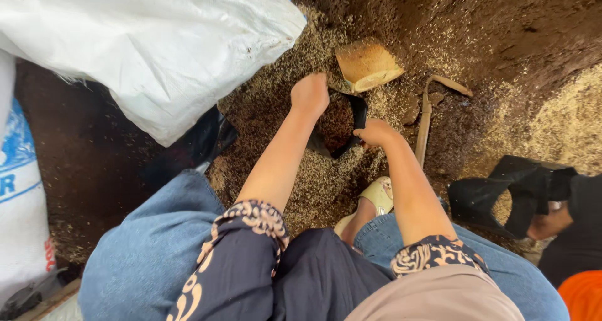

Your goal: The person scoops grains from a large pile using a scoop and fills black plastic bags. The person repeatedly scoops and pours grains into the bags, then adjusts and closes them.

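Item: black bag (342,125), on the ground amid soil and husks. My left hand (310,95) and right hand (376,133) each clamp its rim; I judge keeping the mouth stretched wide, level, works best.

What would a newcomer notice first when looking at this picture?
First, the two bare hands in the middle: the left hand and the right hand both hold the rim of a small black bag filled with dark soil mix. It stands on ground covered with pale husks. Next, a large white sack fills the upper left, and a broken piece of coconut shell lies just beyond the hands.
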